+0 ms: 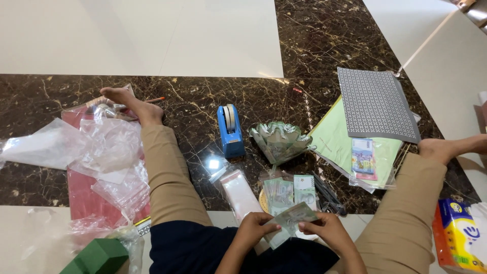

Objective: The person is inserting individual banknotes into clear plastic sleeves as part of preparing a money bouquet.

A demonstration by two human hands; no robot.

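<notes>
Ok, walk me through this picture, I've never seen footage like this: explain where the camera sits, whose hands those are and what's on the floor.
The camera sits on a person's head and looks down, so you see their own legs stretched out on a marble floor. The left hand and right hand together hold a greenish banknote. More banknotes lie just ahead, with a fan of folded notes and a blue tape dispenser. Clear plastic bags lie at the left, a grey patterned sheet at the right.

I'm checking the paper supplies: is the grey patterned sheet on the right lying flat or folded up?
Flat and spread out: the grey patterned sheet lies open, overlapping the light green paper.
</notes>
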